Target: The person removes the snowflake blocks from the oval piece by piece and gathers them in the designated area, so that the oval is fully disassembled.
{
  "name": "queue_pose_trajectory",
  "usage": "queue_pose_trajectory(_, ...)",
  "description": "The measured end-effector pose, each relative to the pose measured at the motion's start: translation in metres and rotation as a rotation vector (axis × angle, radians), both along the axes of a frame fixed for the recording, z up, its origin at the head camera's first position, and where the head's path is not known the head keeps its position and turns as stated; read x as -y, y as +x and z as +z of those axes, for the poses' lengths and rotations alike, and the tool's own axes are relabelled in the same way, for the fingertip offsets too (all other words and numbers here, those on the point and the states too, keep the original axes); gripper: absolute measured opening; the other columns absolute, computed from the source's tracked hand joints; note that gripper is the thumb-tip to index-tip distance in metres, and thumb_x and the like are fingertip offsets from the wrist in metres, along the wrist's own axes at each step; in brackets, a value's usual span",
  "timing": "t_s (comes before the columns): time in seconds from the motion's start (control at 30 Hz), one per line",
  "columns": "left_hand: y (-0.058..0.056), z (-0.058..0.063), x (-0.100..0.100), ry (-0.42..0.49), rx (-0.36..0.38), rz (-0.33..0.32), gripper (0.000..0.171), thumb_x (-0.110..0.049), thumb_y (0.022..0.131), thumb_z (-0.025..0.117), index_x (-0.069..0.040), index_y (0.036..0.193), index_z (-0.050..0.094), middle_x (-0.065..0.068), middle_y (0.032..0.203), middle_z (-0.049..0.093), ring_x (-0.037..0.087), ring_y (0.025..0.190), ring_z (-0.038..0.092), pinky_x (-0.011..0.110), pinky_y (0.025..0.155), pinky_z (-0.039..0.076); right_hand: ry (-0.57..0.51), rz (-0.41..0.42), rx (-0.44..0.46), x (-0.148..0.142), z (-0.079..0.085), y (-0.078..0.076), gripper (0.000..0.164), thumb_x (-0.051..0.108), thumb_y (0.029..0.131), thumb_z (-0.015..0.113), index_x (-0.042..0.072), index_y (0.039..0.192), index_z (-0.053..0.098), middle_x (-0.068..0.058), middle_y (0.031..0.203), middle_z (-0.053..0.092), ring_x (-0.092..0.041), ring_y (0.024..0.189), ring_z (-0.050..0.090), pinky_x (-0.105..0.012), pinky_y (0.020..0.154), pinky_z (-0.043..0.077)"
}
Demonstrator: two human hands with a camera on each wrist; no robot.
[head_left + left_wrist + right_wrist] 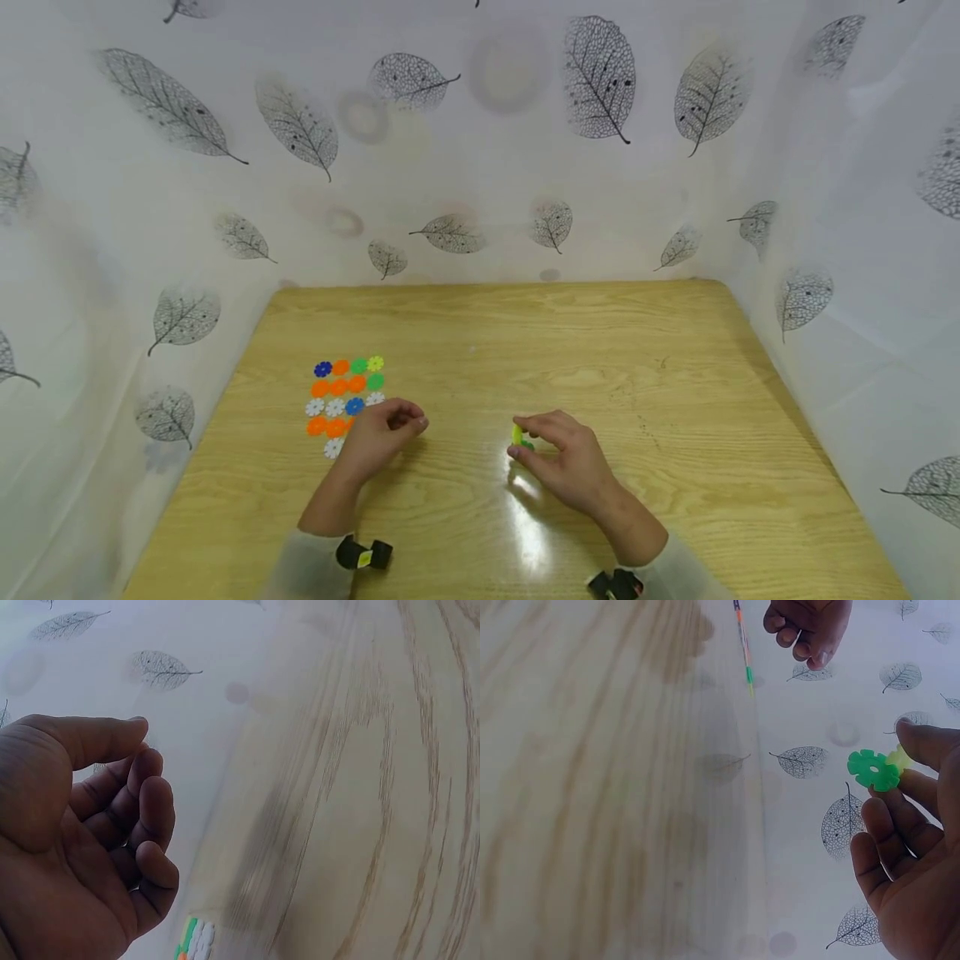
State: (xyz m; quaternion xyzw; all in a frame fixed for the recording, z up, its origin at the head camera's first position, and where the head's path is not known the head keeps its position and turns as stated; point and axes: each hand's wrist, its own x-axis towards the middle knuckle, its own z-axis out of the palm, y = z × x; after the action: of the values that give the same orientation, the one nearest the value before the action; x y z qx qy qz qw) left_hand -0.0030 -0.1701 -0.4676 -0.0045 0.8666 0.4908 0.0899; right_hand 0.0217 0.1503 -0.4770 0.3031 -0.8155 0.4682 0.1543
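Observation:
My right hand [570,462] pinches a yellow flower-shaped plastic disc [517,434] between thumb and fingertips, above the table's middle. Joined to it is a green notched disc [871,769], facing the camera in the right wrist view; the fingers partly hide the yellow one. My left hand [378,437] hovers beside the right edge of a group of similar discs, its fingers loosely curled with nothing between them. These discs lie in rows: a dark blue one [322,369], orange ones [339,387], white ones [334,407] and others. The left hand covers some of the lower rows.
The wooden table [645,367] has a shiny patch of reflected light in front of the right hand. White sheeting with a leaf print [465,175] encloses the table at the back and both sides. A strap with a black mount [363,553] is on the left wrist.

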Motion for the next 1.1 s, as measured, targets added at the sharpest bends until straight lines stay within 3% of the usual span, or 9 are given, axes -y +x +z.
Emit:
queue_pose_trajectory(0.57, 0.001, -0.006, -0.023, 0.064, 0.008, -0.076, 0.007, -0.022, 0.095, 0.077, -0.016, 0.098, 0.076, -0.004, 0.089, 0.071, 0.018, 0.079, 0.063, 0.030, 0.068, 0.053, 0.004, 0.015, 0.021, 0.001, -0.001, 0.000, 0.038, 0.017, 0.085, 0.087, 0.006, 0.120, 0.076, 0.001, 0.111, 0.075, -0.022, 0.101, 0.070, -0.036, 0.083, 0.060)
queue_pose_trajectory(1.1, 0.003, -0.003, -0.049, 0.117, -0.035, -0.201, 0.012, -0.026, 0.099, 0.073, -0.014, 0.099, 0.077, -0.005, 0.089, 0.071, 0.016, 0.079, 0.062, 0.029, 0.070, 0.053, 0.021, 0.014, 0.020, 0.003, -0.001, -0.001, 0.038, 0.018, 0.085, 0.087, 0.008, 0.120, 0.076, 0.002, 0.114, 0.074, -0.018, 0.104, 0.069, -0.035, 0.085, 0.059)
